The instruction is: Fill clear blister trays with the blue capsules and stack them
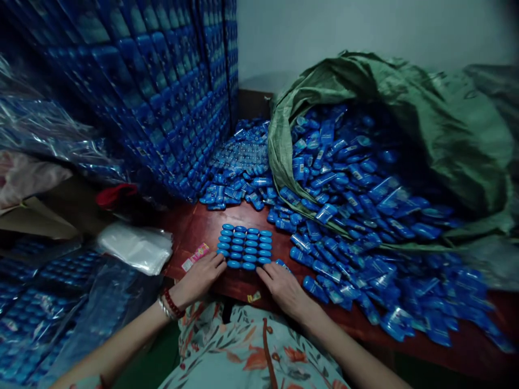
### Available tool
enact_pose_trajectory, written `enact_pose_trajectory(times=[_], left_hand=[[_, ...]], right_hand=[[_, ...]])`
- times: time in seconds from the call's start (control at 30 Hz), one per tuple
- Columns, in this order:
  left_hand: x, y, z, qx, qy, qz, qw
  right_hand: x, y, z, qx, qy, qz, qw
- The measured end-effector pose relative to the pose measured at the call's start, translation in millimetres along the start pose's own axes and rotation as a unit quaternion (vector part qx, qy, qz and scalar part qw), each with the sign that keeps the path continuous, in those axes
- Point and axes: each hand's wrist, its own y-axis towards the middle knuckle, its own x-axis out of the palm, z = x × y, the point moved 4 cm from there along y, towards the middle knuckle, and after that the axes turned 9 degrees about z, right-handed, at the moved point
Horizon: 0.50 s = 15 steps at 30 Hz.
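Four columns of blue containers (251, 243) between two hands (203, 274) (one braceleted)

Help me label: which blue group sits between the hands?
The small neat block, left hand and right hand at its near corners; loose packs lie outside.

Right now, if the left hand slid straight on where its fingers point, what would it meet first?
Likely the neat block of blue packs: the left hand is right at its near left corner, though contact is hard to tell.
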Motion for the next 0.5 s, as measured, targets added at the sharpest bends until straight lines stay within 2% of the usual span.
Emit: enact_pose_trajectory(times=[0.1,0.23,0.33,0.4,0.43,0.5], left_hand=[[7.7,-1,-1,-0.013,0.010,-0.001,1.000],[5.3,-13,-5,-0.023,0.030,0.075,0.996],[-12.3,-13,-9,-0.081,0.036,0.164,0.982],[-21.2,-2,-11,-0.147,0.021,0.221,0.964],[-21.1,7,-11,-0.176,0.014,0.235,0.956],[-9.9,28,-11,-0.220,0.012,0.214,0.952]], right_hand=[[2,-16,0,0.035,-0.004,0.085,0.996],[-6,-21,3,0.133,0.008,0.154,0.979],[-21,-1,16,0.226,0.064,0.168,0.957],[-29,22,25,0.271,0.083,0.174,0.943],[-29,35,29,0.283,0.080,0.173,0.940],[-20,58,30,0.285,0.063,0.147,0.945]])
